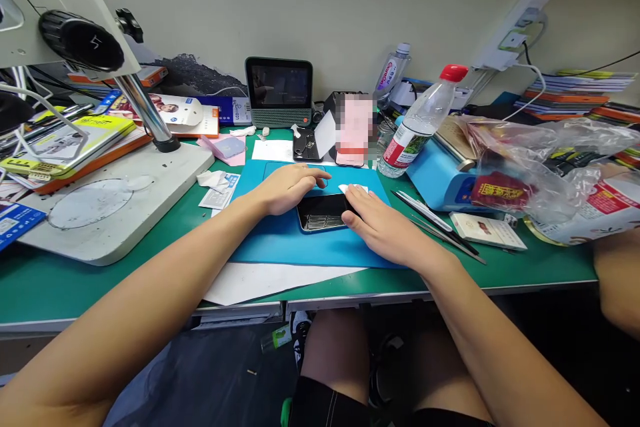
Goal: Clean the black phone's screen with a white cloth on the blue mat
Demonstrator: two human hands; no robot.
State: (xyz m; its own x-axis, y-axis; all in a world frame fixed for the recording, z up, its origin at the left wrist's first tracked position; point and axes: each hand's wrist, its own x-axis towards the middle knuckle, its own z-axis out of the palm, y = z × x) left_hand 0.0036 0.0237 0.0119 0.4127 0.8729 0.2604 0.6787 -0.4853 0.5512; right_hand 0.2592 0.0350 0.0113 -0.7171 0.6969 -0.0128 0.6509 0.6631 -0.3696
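Note:
A dark, glossy-screened phone point(325, 212) lies flat on a blue work mat point(280, 243), with ceiling lights mirrored in its screen. My left hand point(293, 187) rests at the phone's far left corner, its fingers loosely bent and a little apart, nothing visible in them. Over the phone's right end, my right hand point(370, 217) lies with its fingers close together, pressing a white wipe point(344, 188) that shows past the fingertips. The underside of this hand is hidden.
A microscope stand point(125, 227) fills the left. Behind the mat are a small display point(279, 90) and an opened phone point(306, 147). To the right stand a water bottle point(417, 127), tweezers point(445, 233) and a plastic bag point(540, 153). Another person's arm point(620, 280) shows at the right edge.

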